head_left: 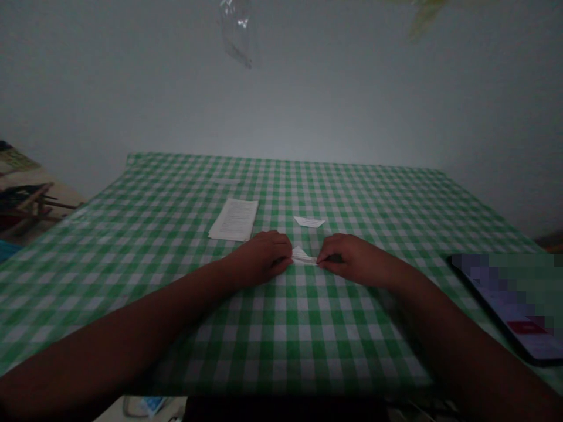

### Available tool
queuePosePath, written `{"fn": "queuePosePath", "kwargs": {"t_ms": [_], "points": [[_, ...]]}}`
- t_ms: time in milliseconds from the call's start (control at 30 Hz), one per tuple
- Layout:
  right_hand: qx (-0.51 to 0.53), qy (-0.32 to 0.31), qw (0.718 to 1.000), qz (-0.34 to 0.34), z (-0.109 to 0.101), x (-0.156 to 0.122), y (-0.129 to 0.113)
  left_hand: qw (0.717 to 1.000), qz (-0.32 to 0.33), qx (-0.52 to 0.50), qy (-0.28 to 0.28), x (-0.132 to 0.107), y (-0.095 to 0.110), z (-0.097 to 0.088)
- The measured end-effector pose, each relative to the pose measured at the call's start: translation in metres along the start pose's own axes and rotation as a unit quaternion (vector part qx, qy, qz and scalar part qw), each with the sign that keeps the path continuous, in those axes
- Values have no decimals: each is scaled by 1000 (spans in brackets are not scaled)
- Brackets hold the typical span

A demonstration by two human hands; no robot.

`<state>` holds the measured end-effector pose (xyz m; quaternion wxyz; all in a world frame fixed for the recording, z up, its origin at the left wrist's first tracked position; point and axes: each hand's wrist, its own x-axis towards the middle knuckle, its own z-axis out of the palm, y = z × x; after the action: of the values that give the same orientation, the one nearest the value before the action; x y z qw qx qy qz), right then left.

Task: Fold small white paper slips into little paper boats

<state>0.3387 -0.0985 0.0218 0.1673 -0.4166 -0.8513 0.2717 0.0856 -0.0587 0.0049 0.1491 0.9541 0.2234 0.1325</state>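
Observation:
Between my two hands is a small folded paper boat (pixel 303 257), white with printed lines and a peak in its middle. My left hand (pixel 268 257) pinches its left end, fingers closed. At the right end, the fingertips of my right hand (pixel 345 257) are pressed together on the paper. Just beyond the hands lies another folded paper (pixel 309 222), boat-shaped and lined. A stack of printed paper sheets (pixel 234 220) rests past my left hand.
A green and white checked cloth (pixel 299 346) covers the table. On the right lies a tablet or phone (pixel 505 310) with a lit screen. A clear plastic bag (pixel 237 32) hangs on the wall behind. Wooden furniture (pixel 33 205) stands off the table's left side.

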Motion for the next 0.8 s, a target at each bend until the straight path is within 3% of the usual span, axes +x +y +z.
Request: {"fn": "queuePosePath", "kwargs": {"t_ms": [100, 200, 433, 800], "points": [[5, 41, 999, 31, 6, 1, -5, 1000, -6, 9, 1, 0, 1, 1], [-10, 61, 998, 15, 15, 5, -7, 1000, -19, 9, 6, 1, 1, 2], [-73, 126, 988, 53, 30, 14, 3, 997, -57, -29, 42, 4, -2, 10], [-139, 137, 978, 69, 40, 22, 8, 996, -59, -22, 60, 3, -5, 17]]}}
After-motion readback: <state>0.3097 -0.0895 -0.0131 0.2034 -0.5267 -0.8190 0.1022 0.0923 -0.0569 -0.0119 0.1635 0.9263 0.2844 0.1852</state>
